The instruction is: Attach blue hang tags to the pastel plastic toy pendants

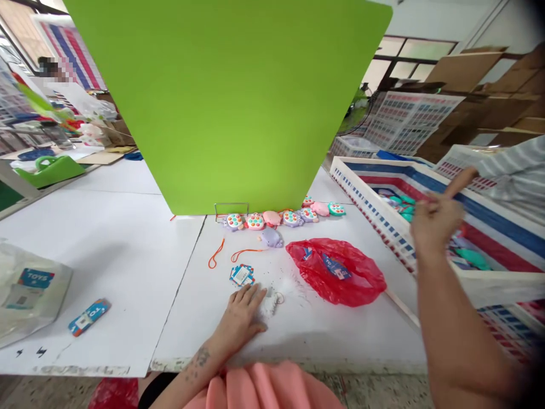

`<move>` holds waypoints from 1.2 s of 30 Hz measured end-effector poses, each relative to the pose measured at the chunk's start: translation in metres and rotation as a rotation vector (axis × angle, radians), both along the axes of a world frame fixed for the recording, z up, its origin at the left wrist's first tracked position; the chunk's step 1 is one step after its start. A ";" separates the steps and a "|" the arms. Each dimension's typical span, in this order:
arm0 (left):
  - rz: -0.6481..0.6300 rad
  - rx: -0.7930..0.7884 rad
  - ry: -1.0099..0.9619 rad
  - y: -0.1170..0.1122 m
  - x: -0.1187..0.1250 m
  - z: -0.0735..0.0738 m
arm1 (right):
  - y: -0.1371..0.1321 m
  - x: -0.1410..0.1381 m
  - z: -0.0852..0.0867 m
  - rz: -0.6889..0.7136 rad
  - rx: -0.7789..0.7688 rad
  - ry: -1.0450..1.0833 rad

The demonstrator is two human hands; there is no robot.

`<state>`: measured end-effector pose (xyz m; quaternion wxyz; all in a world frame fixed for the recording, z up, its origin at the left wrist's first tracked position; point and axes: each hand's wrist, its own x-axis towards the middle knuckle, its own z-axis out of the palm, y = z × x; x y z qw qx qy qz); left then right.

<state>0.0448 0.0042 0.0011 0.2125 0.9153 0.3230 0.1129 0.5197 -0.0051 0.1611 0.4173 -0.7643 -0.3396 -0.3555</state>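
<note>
Head view: left hand (242, 317) lies flat, palm down, fingers spread and gripping nothing, on the smooth white table (128, 255). Its fingertips point toward 12 o'clock. Touching it at 2 o'clock is a small crumpled whitish packet (272, 301), long axis roughly 6 to 12. Glossy printed cards (242, 275) sit at 12, a wrinkled red plastic bag (336, 272) at 2. Right hand (435, 222), blurred, hangs above the latticed crate (374, 204), index finger aimed at 1 o'clock, others curled; whether they clasp anything I cannot tell.

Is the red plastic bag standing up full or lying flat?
Lying flat: the red bag is slumped and crumpled on the table, with a few blue tags showing inside.
</note>
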 end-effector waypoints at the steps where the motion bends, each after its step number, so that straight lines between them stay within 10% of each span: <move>1: 0.002 0.006 0.012 0.000 0.002 -0.001 | 0.004 -0.030 -0.008 0.213 -0.034 0.115; 6: 0.053 -0.078 -0.034 0.004 0.005 0.000 | 0.007 -0.201 -0.063 1.024 -0.462 0.404; 12: 0.216 -0.334 -0.307 0.013 -0.016 0.013 | -0.006 -0.320 -0.118 1.514 -0.811 0.398; 20: 0.383 -0.678 -0.462 0.020 -0.042 0.013 | -0.010 -0.341 -0.137 1.424 -0.890 0.404; 36: 0.319 -0.498 -0.342 0.022 -0.038 0.020 | -0.015 -0.341 -0.136 1.377 -0.884 0.309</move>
